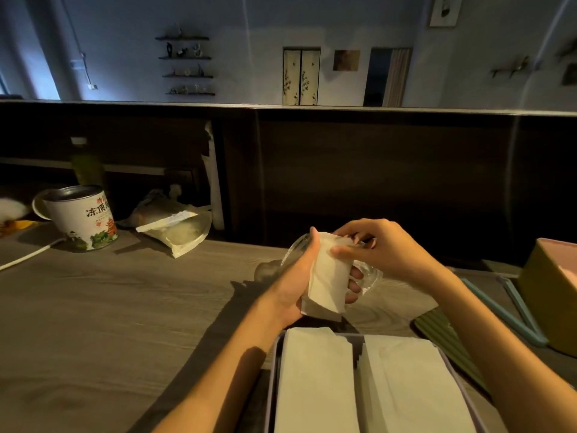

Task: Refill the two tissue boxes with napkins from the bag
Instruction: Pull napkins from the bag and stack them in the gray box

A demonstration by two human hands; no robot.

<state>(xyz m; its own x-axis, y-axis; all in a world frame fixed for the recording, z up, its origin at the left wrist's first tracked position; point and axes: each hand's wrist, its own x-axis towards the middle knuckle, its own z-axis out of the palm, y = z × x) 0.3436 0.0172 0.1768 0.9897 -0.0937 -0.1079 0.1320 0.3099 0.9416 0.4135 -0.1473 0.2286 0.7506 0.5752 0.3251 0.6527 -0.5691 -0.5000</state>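
My left hand (298, 285) grips a stack of white napkins (327, 276) inside a clear plastic bag (370, 278), held above the table. My right hand (381, 248) pinches the top of the stack and the bag's edge with thumb and fingers. Directly below, at the near edge, an open grey tissue box (274, 364) holds two side-by-side stacks of white napkins (318, 385). A yellowish box with a pink inside (543, 295) stands at the right edge.
A printed tea tin (82, 218) and a pouch of goods (178, 229) stand at the back left of the wooden table (109, 307). A white cable (28, 254) runs at far left. A green ribbed mat (443, 335) lies right. A dark partition rises behind.
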